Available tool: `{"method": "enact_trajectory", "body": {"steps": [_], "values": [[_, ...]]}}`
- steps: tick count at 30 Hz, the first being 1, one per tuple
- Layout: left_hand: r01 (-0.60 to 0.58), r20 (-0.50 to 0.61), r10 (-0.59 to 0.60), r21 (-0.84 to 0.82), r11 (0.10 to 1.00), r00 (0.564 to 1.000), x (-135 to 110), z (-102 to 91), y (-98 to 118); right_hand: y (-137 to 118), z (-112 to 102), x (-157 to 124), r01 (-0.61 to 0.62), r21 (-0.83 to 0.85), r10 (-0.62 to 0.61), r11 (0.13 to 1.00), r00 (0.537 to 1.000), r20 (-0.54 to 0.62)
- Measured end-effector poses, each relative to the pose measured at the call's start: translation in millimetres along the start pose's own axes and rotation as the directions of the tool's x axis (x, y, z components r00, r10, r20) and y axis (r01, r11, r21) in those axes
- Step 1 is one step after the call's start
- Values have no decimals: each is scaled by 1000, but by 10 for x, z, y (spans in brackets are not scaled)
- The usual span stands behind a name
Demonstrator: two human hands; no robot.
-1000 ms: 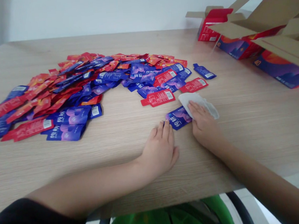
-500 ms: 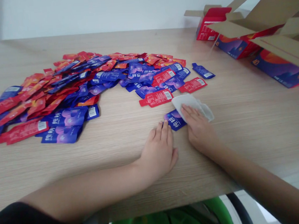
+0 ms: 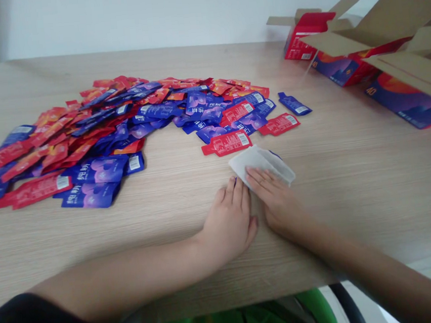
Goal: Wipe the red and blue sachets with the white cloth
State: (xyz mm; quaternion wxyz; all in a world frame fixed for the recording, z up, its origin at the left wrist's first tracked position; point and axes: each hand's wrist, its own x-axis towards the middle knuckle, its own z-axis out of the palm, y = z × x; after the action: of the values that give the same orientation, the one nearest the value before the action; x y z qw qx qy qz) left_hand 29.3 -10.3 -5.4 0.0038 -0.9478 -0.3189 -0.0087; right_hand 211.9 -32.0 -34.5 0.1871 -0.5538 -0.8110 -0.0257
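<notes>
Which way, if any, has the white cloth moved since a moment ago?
Yes, the white cloth has moved left, away from the cardboard box and toward the left hand.

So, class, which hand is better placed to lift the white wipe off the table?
Right, probably: the right hand already lies flat on the white wipe, while the left hand rests on the table just beside the wipe, not on top of it.

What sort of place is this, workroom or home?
Likely a small packing or stock room, though a home can't be ruled out: a heap of red and blue foil sachets on a wood-grain table, opened cardboard cartons at the far right, and a plain white wall.
</notes>
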Motion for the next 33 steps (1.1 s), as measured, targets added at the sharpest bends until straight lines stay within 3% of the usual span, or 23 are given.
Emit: {"method": "enact_trajectory", "body": {"steps": [2,7,13,18,21,27,33], "values": [[-4,10,4,-9,1000,1000,-1,-4,-2,26,-14,28,-8,30,8,1000,1000,8],[-14,27,14,-14,1000,1000,0,-18,-7,270,-75,39,-229,14,230,973,970,-84],[-12,17,13,-26,1000,1000,4,-9,-23,50,-60,32,-11,40,12,999,1000,-6],[-28,35,29,-31,999,999,7,-25,-36,345,-73,172,-163,86,170,983,982,-80],[-19,39,20,-32,999,999,4,-32,-34,444,-65,160,-187,48,191,981,979,-76],[-23,18,24,-31,999,1000,-10,-37,-35,299,-110,-90,-171,-72,172,983,985,5],[-21,12,22,-45,999,1000,-11,-29,-45,164,-131,-143,-179,-64,178,982,984,-23]]}}
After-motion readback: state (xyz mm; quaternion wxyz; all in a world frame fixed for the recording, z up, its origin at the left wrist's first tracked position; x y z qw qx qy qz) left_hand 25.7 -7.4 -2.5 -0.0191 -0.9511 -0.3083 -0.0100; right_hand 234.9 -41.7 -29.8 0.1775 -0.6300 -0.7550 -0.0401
